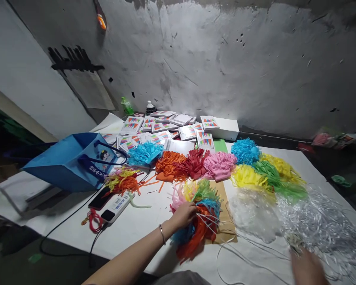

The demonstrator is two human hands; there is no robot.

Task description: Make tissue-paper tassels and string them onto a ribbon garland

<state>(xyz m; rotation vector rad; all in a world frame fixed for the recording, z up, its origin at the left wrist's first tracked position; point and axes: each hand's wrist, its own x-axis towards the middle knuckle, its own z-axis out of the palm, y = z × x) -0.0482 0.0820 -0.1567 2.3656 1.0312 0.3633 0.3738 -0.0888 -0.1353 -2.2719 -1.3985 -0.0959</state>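
The left hand (182, 215) has its grip closed on a bundle of mixed-colour paper tassels (200, 215), fingers curled into the pink and yellow fringe at its upper left; a thin bracelet (162, 234) circles the wrist. The bundle lies near the front middle of the worktop (142, 225), partly on a brown card sheet (224, 206), with orange and blue strips trailing toward the near edge. The right hand (307, 267) sits at the lower right, blurred, so I cannot tell whether its grip is wide or narrow; it is at the edge of a heap of clear plastic strands (320, 225), and thin white cords (240, 253) loop across the paper between the two hands. Beyond the bundle runs a row of single-colour tassel piles: light blue (145, 152), orange (167, 164), red (194, 163), pink (221, 164), another blue (245, 150), yellow (247, 176) and green (273, 174). Behind them lie stacks of printed packets (166, 126). To the left stands a blue gift bag (71, 160), with a phone (100, 198) and a white power bank (118, 206) just beside it.
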